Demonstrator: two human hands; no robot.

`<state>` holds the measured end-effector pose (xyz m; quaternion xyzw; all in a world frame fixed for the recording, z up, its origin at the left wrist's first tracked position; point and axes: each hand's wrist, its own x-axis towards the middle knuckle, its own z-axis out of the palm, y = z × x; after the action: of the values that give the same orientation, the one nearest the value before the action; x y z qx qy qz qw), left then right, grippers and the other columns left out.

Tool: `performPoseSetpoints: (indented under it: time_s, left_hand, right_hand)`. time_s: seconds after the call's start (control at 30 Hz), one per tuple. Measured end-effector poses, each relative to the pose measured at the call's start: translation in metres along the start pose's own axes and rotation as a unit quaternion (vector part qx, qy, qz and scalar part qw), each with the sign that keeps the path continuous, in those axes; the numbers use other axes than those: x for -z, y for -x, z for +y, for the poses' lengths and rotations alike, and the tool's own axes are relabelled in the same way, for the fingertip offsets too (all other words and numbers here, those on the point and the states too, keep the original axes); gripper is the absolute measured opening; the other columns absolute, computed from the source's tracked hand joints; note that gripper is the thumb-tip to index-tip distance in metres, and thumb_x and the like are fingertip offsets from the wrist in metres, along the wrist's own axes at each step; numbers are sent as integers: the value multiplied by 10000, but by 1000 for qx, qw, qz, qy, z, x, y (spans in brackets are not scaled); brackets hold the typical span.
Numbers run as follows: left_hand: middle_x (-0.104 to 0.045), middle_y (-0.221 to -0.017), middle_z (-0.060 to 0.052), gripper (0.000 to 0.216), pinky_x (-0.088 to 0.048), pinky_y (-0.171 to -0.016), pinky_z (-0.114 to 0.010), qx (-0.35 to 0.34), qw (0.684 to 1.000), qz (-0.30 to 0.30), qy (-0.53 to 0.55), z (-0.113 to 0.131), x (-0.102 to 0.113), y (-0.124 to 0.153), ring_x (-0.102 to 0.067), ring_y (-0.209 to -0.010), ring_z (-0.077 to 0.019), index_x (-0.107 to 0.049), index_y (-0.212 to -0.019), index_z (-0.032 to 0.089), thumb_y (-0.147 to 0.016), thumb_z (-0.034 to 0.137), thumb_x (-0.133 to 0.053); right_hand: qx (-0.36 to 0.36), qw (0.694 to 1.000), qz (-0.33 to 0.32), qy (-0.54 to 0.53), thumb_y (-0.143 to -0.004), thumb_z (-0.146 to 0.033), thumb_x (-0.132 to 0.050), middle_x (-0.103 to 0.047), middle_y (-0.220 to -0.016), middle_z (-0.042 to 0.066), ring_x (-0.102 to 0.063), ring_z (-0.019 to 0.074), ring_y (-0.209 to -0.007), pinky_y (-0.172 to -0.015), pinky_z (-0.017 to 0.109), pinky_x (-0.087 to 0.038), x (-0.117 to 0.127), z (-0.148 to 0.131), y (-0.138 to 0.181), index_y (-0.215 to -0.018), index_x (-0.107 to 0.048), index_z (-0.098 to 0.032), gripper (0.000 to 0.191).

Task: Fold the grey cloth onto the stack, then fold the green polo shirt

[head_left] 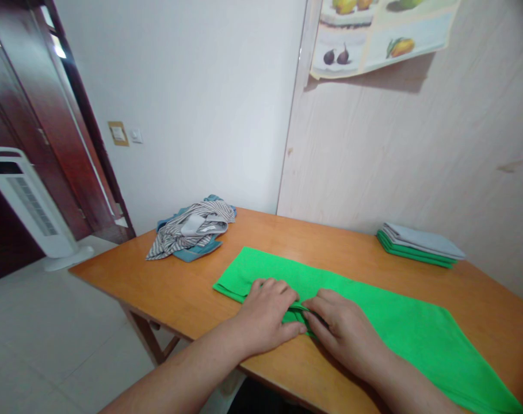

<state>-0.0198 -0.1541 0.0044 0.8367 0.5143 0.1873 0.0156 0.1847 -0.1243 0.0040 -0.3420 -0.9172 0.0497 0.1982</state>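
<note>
A bright green cloth [399, 310] lies folded into a long strip across the table, its layers showing at the left end. My left hand [267, 313] has its fingers curled over the near edge, with the thumb stretched along the table side. Close beside it, my right hand [341, 322] pinches the same edge between thumb and fingers. A small fold of the cloth is raised between the two hands. The right end of the strip widens and runs toward the lower right, partly behind my right forearm.
On the wooden table [132, 264], a crumpled heap of striped and blue clothes [196, 227] lies at the far left. A neat stack of grey and green folded cloths [420, 244] sits at the back right. A white tower fan [32, 201] stands on the floor left of the table.
</note>
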Motion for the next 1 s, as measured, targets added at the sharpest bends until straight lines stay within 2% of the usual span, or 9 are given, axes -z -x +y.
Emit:
performPoseSetpoints:
  time_s: [0.2,0.43,0.57,0.77,1.0]
  left_hand:
    - [-590,-1110,-51,355,-370,-916,-413,4,1000,-9,-11,-2,0,2,-498,-1094,-282,-589,-1056,263,-860,556,-635]
    - [-590,-1104,-52,346,-372,-918,-412,-4,1000,-5,-6,-3,0,3,-499,-1089,-280,-595,-1041,260,-873,563,-609]
    - [-604,-1082,-40,256,-381,-922,-401,-6,1000,-9,-10,-3,5,6,-512,-1088,-266,-584,-1043,263,-871,449,-628]
    - [-612,-1034,-50,118,-394,-911,-399,32,998,-2,-48,-13,13,18,-534,-1046,-261,-559,-978,247,-861,258,-558]
    - [-593,-1112,-54,337,-404,-945,-395,66,995,56,-43,-47,22,38,-520,-1074,-251,-530,-1081,250,-776,109,-507]
  right_hand:
    - [18,998,-29,-45,-947,-200,-498,-569,-787,12,-536,167,-766,-669,292,-372,1,-5,3,-793,-558,-212,166]
    - [5,993,-57,-107,-954,-225,-489,-609,-829,15,-568,168,-787,-706,286,-418,3,-10,2,-878,-603,-214,138]
    - [5,991,-78,-108,-970,-329,-489,-615,-841,25,-589,181,-809,-729,300,-436,10,-13,3,-984,-668,-236,202]
    - [-8,991,-101,-89,-976,-397,-476,-617,-866,38,-609,195,-837,-746,318,-454,9,-10,2,-1135,-697,-286,293]
    - [-18,993,-99,-65,-967,-425,-481,-652,-914,54,-637,213,-872,-776,336,-487,4,-7,4,-1254,-668,-316,359]
